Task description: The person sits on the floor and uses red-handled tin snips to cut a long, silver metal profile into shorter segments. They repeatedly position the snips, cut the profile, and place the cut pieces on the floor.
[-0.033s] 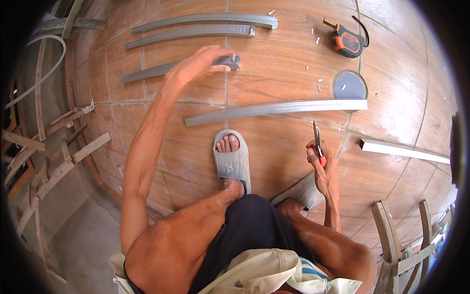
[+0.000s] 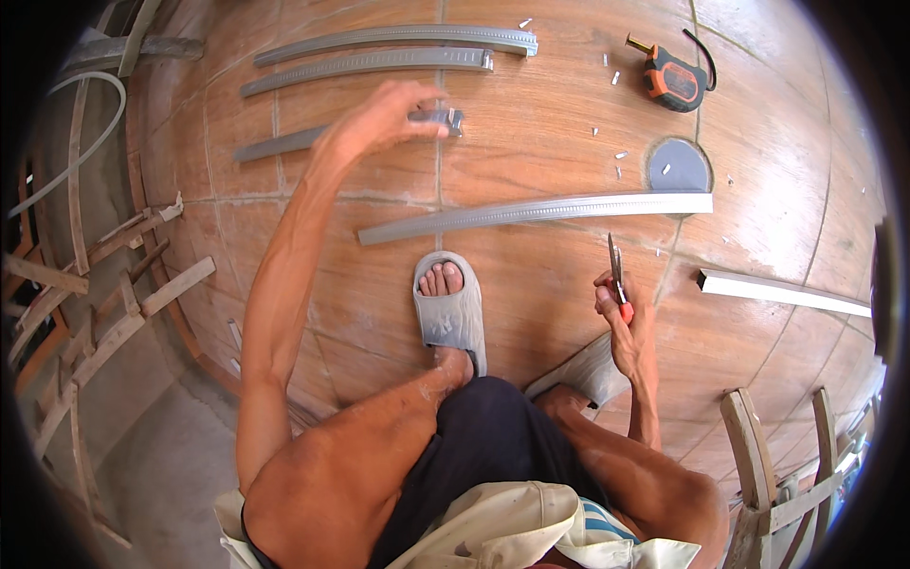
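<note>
My left hand [image 2: 379, 119] is over the right part of a short grey metal channel [image 2: 275, 145], thumb and fingers apart. Whether the fingertips touch the metal I cannot tell. In my right hand [image 2: 632, 332] are snips [image 2: 616, 275] with dark blades and red handles, blades pointing away from me. Between my hands and feet lies a longer silvery metal channel [image 2: 540, 211] with a row of notches. Two more notched channels, a farther one [image 2: 379, 36] and a nearer one [image 2: 370, 66], lie side by side beyond my left hand.
An orange and black tape measure [image 2: 675, 83] lies at the far right, its tip pulled out. Nearer is a round grey disc [image 2: 678, 163], with small metal scraps around it. A white channel [image 2: 787, 292] lies at right. Wooden frames stand at left [image 2: 95, 351] and right [image 2: 749, 455].
My left hand has shifted slightly away from me and to the left above the short channel. My right hand and the snips look nearly still.
</note>
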{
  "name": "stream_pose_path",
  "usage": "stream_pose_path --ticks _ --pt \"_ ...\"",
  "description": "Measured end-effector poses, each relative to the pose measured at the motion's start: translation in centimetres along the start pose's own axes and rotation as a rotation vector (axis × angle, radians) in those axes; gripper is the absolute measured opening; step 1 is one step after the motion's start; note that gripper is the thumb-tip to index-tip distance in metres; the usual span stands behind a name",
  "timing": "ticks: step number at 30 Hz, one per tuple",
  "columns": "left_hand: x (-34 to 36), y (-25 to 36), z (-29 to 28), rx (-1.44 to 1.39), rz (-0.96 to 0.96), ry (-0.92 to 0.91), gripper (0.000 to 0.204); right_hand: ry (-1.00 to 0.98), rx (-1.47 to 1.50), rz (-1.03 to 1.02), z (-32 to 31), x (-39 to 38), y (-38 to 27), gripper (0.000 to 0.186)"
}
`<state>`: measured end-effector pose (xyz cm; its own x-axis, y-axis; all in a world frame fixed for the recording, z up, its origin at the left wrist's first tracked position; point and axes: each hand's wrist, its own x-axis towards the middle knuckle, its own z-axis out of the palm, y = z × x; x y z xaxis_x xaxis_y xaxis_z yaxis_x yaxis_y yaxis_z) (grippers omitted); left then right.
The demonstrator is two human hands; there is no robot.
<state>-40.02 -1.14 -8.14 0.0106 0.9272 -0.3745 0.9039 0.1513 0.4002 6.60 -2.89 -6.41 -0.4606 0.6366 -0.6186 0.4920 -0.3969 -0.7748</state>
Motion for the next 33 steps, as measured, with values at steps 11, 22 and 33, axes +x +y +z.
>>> stream_pose_path --ticks 11,22,33 --pt "6.7 -0.4 0.9 0.234 0.212 0.467 0.042 0.030 0.015 0.025 -1.5 1.3 -0.5 0.024" --pt "5.0 4.1 -1.2 0.253 0.410 0.491 0.042 0.108 0.338 0.025 -2.7 0.3 -3.4 0.031" --pt "-2.1 16.7 -5.6 -0.161 0.646 0.428 0.069 0.123 -0.033 -0.372 -3.2 -0.2 -9.9 0.007"
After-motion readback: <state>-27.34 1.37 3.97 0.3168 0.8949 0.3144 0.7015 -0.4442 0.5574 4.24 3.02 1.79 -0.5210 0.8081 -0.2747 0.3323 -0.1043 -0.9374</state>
